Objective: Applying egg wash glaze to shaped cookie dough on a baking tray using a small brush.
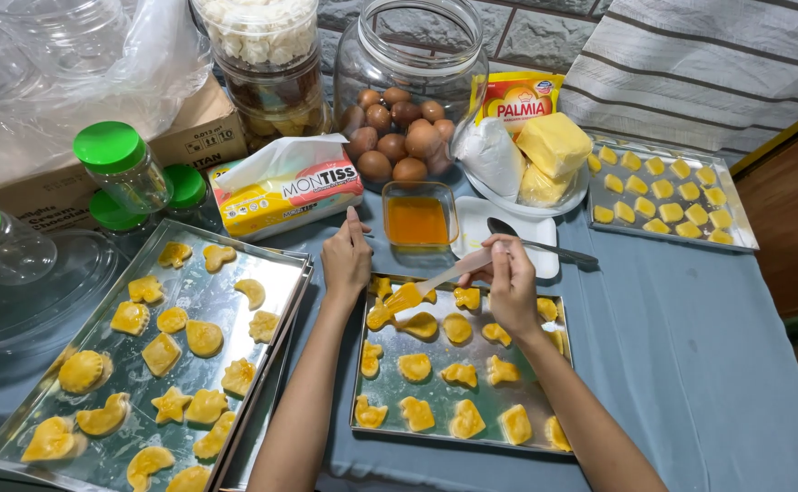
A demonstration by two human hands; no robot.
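A soft tissue pack (288, 193), yellow and white with a red stripe, lies behind the left tray. A yellow and red sachet (519, 98) stands upright behind the plate, beside the glass jar. A brown cardboard box (200, 135) with a small white label sits at back left.

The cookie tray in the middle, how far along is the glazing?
Done: the big left tray holds shiny glazed cookies. In hand: the right hand brushes a top-left cookie on the middle tray; the left hand steadies its edge. Left: its other cookies and the far right tray, judging by looks.
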